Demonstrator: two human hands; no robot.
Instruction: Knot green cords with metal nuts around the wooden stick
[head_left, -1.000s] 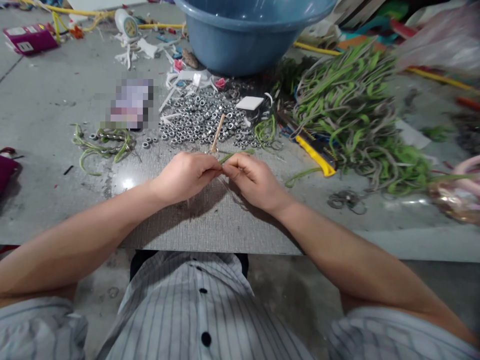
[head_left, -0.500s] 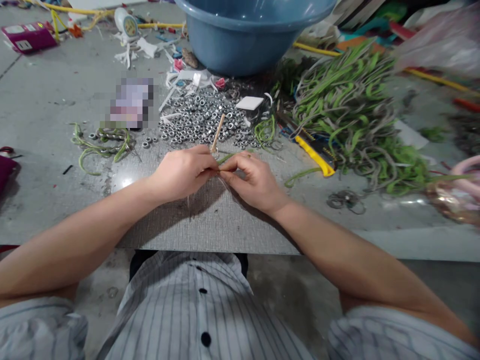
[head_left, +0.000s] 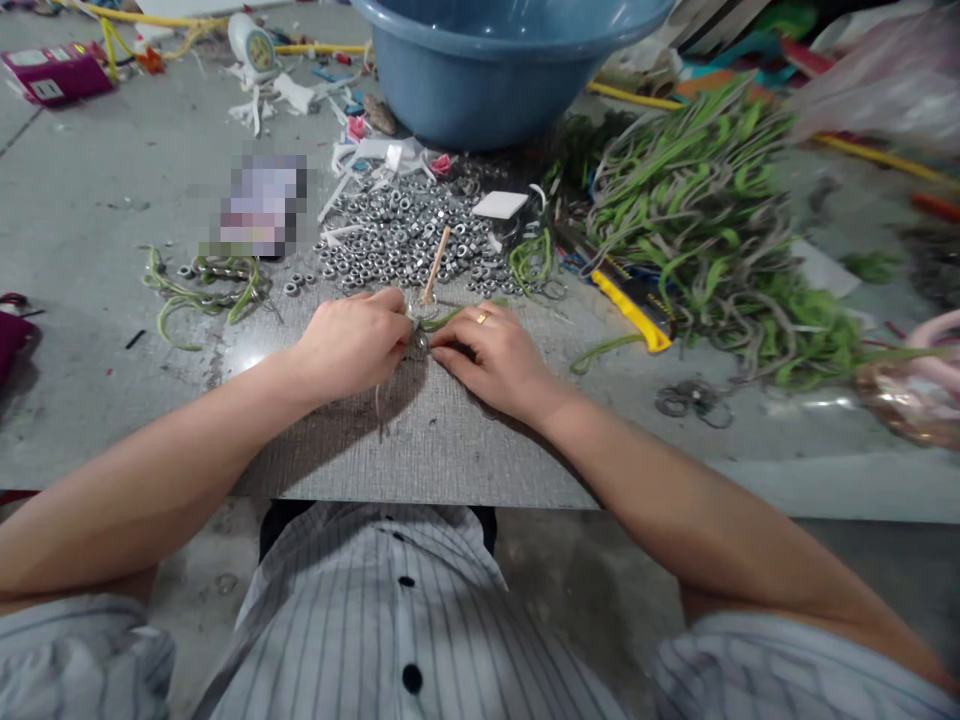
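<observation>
My left hand is closed, its thumb and fingers pinching a green cord just above the table. Small shiny metal pieces, which look like nuts, show at its fingertips. My right hand, with a ring on one finger, has its thumb and fingertips pressed in from the other side against the cord and metal. A thin strand hangs below my left hand. Just beyond both hands a thin wooden stick leans beside a pile of metal nuts.
A blue basin stands behind the nuts. To the right lie a yellow utility knife and a heap of green and grey cords. Nuts threaded on green cord and a blurred-out phone-like object lie left.
My hands have moved slightly apart, and the left has shifted a little to the left. Shiny metal pieces now show between the fingertips.
</observation>
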